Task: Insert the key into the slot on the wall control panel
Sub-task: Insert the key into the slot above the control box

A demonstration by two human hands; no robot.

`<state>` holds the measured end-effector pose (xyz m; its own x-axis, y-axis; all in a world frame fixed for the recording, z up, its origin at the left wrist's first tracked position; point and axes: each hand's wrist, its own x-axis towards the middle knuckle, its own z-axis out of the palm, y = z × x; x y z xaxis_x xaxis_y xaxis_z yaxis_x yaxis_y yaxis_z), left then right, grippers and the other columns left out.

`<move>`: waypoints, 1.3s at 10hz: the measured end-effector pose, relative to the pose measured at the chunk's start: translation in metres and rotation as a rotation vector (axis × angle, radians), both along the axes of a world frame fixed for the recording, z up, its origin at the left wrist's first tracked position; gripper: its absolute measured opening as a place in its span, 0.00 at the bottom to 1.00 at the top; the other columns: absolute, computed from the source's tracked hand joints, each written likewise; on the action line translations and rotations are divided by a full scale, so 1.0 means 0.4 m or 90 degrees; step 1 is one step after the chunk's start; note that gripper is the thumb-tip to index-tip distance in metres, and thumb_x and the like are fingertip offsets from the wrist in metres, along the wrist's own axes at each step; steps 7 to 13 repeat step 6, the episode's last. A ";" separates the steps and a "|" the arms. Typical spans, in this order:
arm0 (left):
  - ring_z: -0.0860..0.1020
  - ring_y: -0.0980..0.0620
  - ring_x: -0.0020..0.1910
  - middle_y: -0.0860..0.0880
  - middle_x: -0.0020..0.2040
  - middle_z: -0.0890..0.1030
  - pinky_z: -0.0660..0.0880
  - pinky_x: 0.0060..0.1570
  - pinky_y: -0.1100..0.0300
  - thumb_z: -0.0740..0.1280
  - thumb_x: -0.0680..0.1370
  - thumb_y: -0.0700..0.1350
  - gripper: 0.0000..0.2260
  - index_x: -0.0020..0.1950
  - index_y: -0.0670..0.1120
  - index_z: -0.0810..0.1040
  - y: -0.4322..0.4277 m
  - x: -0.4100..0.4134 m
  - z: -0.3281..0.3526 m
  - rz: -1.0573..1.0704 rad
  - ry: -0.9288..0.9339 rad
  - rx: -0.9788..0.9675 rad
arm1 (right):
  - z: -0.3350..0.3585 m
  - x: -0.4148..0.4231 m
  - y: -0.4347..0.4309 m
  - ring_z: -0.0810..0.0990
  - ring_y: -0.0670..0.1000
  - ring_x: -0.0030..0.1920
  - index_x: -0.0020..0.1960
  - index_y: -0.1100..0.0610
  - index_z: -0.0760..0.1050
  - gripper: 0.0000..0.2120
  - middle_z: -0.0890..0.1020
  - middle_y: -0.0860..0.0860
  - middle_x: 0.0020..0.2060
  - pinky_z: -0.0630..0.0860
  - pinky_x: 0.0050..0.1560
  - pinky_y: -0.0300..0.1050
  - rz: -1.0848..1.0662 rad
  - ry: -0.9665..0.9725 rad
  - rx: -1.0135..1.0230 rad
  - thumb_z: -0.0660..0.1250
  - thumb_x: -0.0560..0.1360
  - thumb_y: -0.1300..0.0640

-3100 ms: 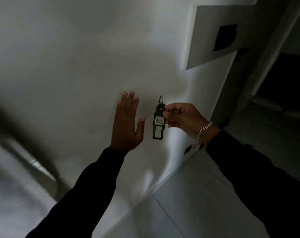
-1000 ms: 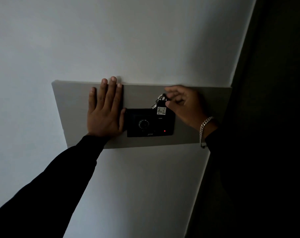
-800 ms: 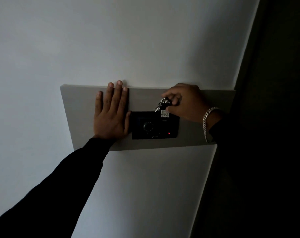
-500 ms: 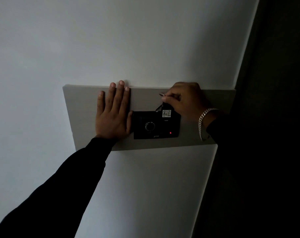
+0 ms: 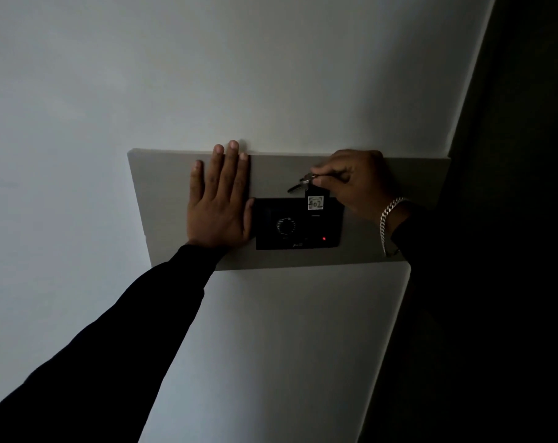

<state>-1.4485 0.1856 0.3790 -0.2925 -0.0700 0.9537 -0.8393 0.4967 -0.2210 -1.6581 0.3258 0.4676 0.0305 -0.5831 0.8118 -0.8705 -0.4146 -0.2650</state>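
Left hand (image 5: 218, 203) lies flat, open, steadying at 9 o'clock of control panel (image 5: 298, 223) — right hand (image 5: 351, 183) pinches key tag (image 5: 315, 201) at 12, prob. seating it in slot.

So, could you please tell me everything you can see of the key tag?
The key tag is a small dark, plastic-looking fob with a pale label reading 402. It hangs upright from a ring pinched in the right hand, its lower part overlapping the top edge of the black control panel. A metal key sticks out leftward beside it.
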 end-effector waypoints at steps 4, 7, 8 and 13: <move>0.42 0.45 0.82 0.45 0.82 0.44 0.40 0.80 0.44 0.47 0.82 0.54 0.31 0.82 0.43 0.47 0.004 -0.001 -0.007 0.046 -0.035 0.049 | -0.060 -0.013 0.001 0.83 0.48 0.41 0.49 0.61 0.84 0.07 0.86 0.55 0.43 0.76 0.47 0.34 0.008 0.022 -0.065 0.72 0.71 0.61; 0.43 0.44 0.82 0.42 0.83 0.49 0.47 0.80 0.40 0.53 0.81 0.53 0.32 0.82 0.42 0.49 0.066 0.020 0.025 0.014 -0.052 0.140 | -0.066 0.002 0.027 0.76 0.40 0.35 0.55 0.58 0.82 0.13 0.85 0.53 0.45 0.75 0.45 0.34 -0.015 0.010 -0.050 0.68 0.72 0.62; 0.43 0.44 0.82 0.42 0.83 0.49 0.47 0.80 0.40 0.53 0.81 0.53 0.32 0.82 0.42 0.49 0.066 0.020 0.025 0.014 -0.052 0.140 | -0.066 0.002 0.027 0.76 0.40 0.35 0.55 0.58 0.82 0.13 0.85 0.53 0.45 0.75 0.45 0.34 -0.015 0.010 -0.050 0.68 0.72 0.62; 0.43 0.44 0.82 0.42 0.83 0.49 0.47 0.80 0.40 0.53 0.81 0.53 0.32 0.82 0.42 0.49 0.066 0.020 0.025 0.014 -0.052 0.140 | -0.066 0.002 0.027 0.76 0.40 0.35 0.55 0.58 0.82 0.13 0.85 0.53 0.45 0.75 0.45 0.34 -0.015 0.010 -0.050 0.68 0.72 0.62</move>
